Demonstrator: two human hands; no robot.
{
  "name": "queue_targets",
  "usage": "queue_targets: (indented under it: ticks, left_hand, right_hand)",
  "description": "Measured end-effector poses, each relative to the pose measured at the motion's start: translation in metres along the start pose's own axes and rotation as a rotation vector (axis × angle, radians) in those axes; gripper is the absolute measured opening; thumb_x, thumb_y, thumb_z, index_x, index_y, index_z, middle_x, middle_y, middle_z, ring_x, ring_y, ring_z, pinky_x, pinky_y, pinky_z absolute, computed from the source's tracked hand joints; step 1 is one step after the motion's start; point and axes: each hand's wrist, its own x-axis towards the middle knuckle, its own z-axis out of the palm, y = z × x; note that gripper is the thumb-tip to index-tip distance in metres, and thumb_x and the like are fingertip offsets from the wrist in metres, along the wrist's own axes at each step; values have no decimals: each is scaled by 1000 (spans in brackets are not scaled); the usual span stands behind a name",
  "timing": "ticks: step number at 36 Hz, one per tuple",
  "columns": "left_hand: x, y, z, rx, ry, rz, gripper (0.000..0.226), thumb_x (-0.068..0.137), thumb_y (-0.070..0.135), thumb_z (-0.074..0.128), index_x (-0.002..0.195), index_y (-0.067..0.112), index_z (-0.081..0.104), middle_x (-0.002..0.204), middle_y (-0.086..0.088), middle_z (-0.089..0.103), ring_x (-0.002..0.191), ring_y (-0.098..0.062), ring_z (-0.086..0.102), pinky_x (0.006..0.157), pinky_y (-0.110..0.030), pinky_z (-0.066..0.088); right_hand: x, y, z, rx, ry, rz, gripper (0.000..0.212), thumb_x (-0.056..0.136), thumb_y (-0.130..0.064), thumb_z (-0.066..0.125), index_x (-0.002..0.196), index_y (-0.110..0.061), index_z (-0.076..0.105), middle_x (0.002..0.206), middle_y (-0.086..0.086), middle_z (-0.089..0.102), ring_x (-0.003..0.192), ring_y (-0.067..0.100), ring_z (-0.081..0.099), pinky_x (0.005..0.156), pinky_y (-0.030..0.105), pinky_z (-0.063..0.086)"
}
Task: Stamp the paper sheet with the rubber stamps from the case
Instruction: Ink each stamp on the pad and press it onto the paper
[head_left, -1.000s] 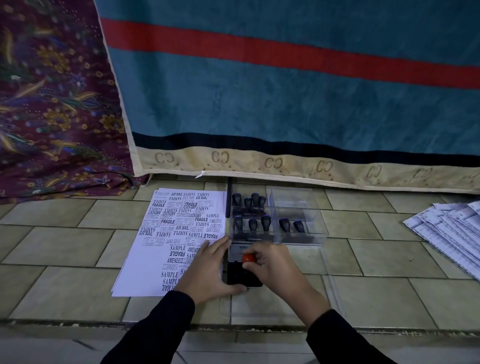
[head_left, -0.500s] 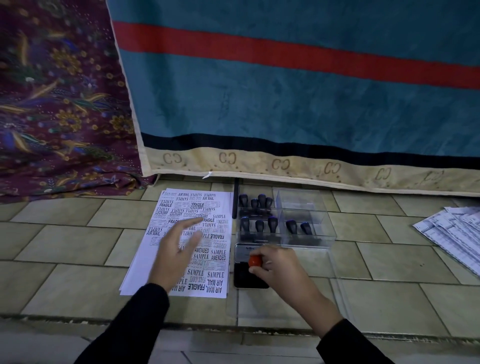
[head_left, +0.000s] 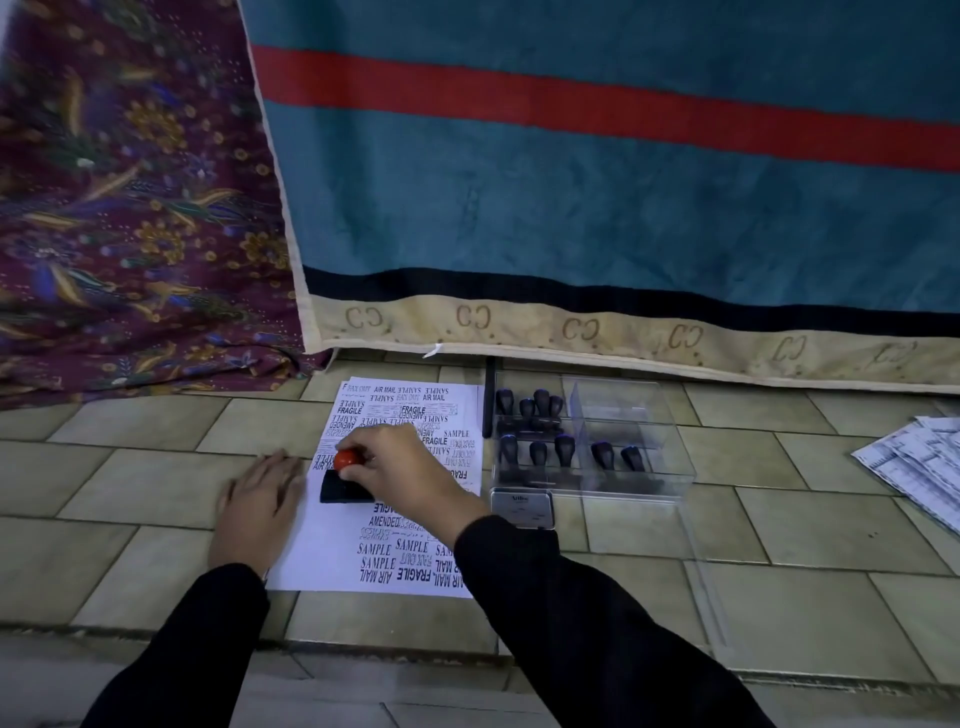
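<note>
Moved: right hand (head_left: 410, 467), gripping the red-knobbed stamp (head_left: 347, 475), has come from ink pad (head_left: 522, 506) onto paper sheet (head_left: 332, 551), centre-left.
Left hand (head_left: 257, 512): flat, pinning sheet's left edge.
Meaning: fresh imprint likely underway.

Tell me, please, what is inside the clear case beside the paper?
Dark-handled rubber stamps stand upright in two rows inside the clear case. Their undersides are hidden, so their wording cannot be read.
</note>
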Motion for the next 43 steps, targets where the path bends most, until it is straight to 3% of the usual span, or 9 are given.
queue_targets:
  ticks: [3, 7, 13, 17, 28, 36, 43]
  left_hand:
    - [0, 1, -3, 5, -5, 10, 33, 100, 25, 47, 130, 19, 59, 147, -4, 47, 140, -19, 35, 114, -42, 15]
    - [-4, 5, -6, -12, -10, 2, 50, 88, 39, 37, 128, 20, 60, 145, -2, 50, 139, -18, 37, 114, -42, 15]
    - [-2, 5, -3, -3, 10, -2, 32, 96, 19, 56, 128, 19, 61, 145, -4, 50, 138, -19, 38, 114, -42, 15]
    - [-2, 6, -4, 5, 9, 2, 39, 95, 31, 45, 128, 18, 61, 145, -5, 50, 138, -21, 39, 113, -42, 16]
    - [-3, 7, -4, 7, 27, -3, 32, 96, 18, 55, 127, 19, 61, 145, -4, 50, 138, -21, 39, 113, -40, 16]
    - [-1, 10, -7, -18, 14, -28, 32, 94, 15, 57, 125, 18, 63, 144, -4, 51, 135, -21, 41, 113, -41, 18]
    - [8, 26, -7, -40, 10, -168, 27, 91, 17, 58, 116, 15, 67, 140, -8, 53, 126, -29, 49, 111, -47, 25]
  right_hand:
    - [11, 0, 10, 13, -33, 23, 28, 81, -12, 68, 109, -6, 66, 106, 16, 69, 101, 30, 61, 92, 38, 49]
    - [16, 4, 16, 5, -49, 43, 28, 80, -13, 69, 107, -7, 67, 105, 16, 68, 101, 29, 60, 87, 33, 48]
    - [18, 13, 15, -2, -55, 73, 27, 79, -12, 71, 106, -7, 68, 104, 16, 68, 93, 28, 62, 78, 31, 53]
    - [17, 15, 16, 0, -59, 79, 27, 80, -13, 71, 106, -8, 68, 104, 17, 67, 85, 28, 63, 69, 36, 58]
    - [16, 17, 20, 15, -89, 80, 29, 80, -12, 71, 108, -7, 67, 109, 17, 67, 100, 28, 61, 90, 41, 52]
    - [15, 15, 25, -67, -87, 37, 23, 78, -7, 71, 99, -3, 67, 99, 18, 68, 95, 31, 60, 83, 42, 51]
    - [18, 12, 22, -67, -100, 56, 20, 76, -5, 73, 94, -2, 66, 98, 19, 66, 93, 31, 60, 79, 39, 51]
